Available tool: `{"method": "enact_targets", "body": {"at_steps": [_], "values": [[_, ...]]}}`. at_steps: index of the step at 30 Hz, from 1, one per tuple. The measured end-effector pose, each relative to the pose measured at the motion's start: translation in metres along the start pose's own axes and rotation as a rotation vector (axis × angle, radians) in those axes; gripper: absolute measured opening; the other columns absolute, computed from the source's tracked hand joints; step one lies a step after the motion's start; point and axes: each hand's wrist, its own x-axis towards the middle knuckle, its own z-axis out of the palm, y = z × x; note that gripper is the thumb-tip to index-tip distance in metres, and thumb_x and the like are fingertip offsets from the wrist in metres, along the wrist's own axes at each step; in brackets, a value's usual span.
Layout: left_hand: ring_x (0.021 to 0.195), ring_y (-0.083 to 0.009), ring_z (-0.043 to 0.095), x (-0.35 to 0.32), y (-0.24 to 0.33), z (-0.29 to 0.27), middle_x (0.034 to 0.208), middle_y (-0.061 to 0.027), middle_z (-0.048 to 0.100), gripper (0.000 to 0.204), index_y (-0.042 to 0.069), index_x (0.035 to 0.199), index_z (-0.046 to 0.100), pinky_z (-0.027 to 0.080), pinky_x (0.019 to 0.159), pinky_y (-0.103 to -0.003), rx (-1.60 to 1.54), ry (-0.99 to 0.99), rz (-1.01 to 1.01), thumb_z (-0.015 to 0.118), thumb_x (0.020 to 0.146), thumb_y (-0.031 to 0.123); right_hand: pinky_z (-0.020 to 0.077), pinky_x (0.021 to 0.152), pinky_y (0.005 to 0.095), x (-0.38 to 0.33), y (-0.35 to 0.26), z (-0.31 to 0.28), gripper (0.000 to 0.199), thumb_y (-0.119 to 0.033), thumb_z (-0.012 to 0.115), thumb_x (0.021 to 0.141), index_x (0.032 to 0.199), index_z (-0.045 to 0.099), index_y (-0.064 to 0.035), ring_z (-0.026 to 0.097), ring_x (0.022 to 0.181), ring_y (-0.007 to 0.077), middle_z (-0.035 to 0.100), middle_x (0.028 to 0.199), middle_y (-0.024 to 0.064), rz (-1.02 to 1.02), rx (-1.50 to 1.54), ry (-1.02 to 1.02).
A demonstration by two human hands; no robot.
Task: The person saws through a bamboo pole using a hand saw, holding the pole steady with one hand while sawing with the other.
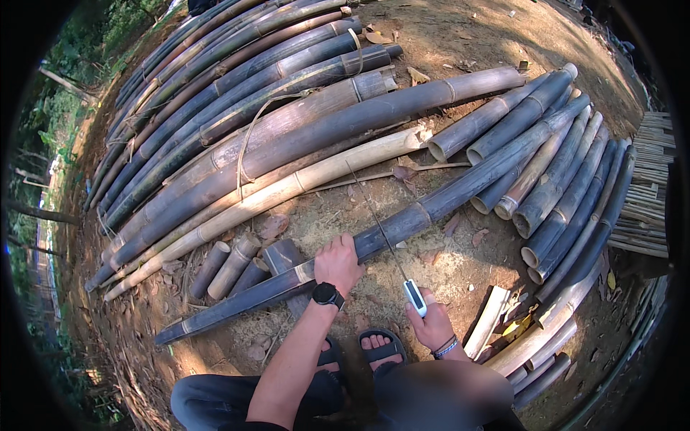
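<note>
- A large stack of long dark grey-brown bamboo poles (237, 108) is seen across the upper left of the frame, laid side by side on bare brown earth (460, 36); several poles are bound with thin pale strips.
- A long pale yellow bamboo pole (287, 190) is laid along the lower edge of that stack, running from the lower left up toward the centre.
- A few short dark bamboo offcuts (233, 266) are found just below it, left of centre.
- The long dark grey bamboo pole with pale node rings (402, 226) is laid diagonally on the ground, from the lower left up to the upper right of the frame; its surface is mottled and weathered, and its far end is open and hollow.
- The left hand (338, 262), with a black watch at the wrist, is pressed down on this pole at the centre of the frame, the fingers curled over its top.
- A white and blue tape measure case (415, 298) is pinched in the right hand (433, 325), just right of centre; its thin blade (374, 215) is drawn out upward across the pole.
- Two sandalled feet (381, 348) are seen at the lower centre.
- A fan of shorter dark bamboo tubes with open ends (553, 187) is laid at the right.
- Pale split bamboo pieces (489, 320) are seen at the lower right, and a mat of thin bamboo slats (647, 187) at the right edge.
</note>
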Motion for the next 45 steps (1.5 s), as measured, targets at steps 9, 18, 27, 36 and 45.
{"method": "enact_targets", "body": {"at_steps": [9,18,27,36,45], "values": [[0.087,-0.0324,0.068,-0.001,-0.004,0.004,0.093,-0.0142,0.067,0.051,0.005,0.096,0.054,0.055,0.078,-0.041,0.005,-0.028,-0.019,0.087,0.063,0.027,0.0526,0.063,0.0483,0.009,-0.016,-0.001,0.041,-0.030,0.062,0.095,0.121,0.056,0.0013,0.069,0.074,0.0436,0.065,0.073,0.0257,0.019,-0.043,0.007],[0.090,-0.0319,0.068,0.000,-0.002,-0.002,0.093,-0.0140,0.067,0.052,0.005,0.097,0.054,0.054,0.080,-0.042,-0.017,-0.061,-0.025,0.087,0.063,0.028,0.0540,0.067,0.0443,0.020,-0.020,-0.003,0.041,-0.032,0.063,0.095,0.116,0.059,0.0023,0.070,0.079,0.0404,0.068,0.077,0.0244,0.010,-0.010,-0.002],[0.091,-0.0318,0.068,-0.001,0.001,0.002,0.095,-0.0137,0.066,0.050,0.004,0.098,0.054,0.055,0.080,-0.042,-0.023,-0.027,-0.020,0.085,0.065,0.024,0.0539,0.070,0.0453,-0.027,-0.010,-0.019,0.038,-0.032,0.063,0.096,0.113,0.060,0.0016,0.070,0.080,0.0414,0.068,0.081,0.0253,0.004,0.008,-0.009],[0.091,-0.0325,0.068,-0.004,-0.002,0.006,0.095,-0.0142,0.066,0.050,0.004,0.099,0.055,0.055,0.079,-0.042,-0.022,0.005,0.006,0.084,0.064,0.024,0.0548,0.071,0.0433,-0.073,0.003,-0.022,0.041,-0.029,0.063,0.095,0.122,0.059,0.0009,0.072,0.080,0.0389,0.069,0.079,0.0232,-0.051,-0.001,0.031],[0.090,-0.0324,0.068,-0.003,-0.007,0.006,0.095,-0.0143,0.066,0.049,0.005,0.099,0.054,0.055,0.079,-0.042,-0.042,-0.025,-0.017,0.084,0.064,0.022,0.0522,0.065,0.0449,0.034,-0.030,0.000,0.037,-0.033,0.064,0.095,0.101,0.061,0.0038,0.069,0.073,0.0399,0.065,0.071,0.0223,-0.008,-0.056,0.019]]}}
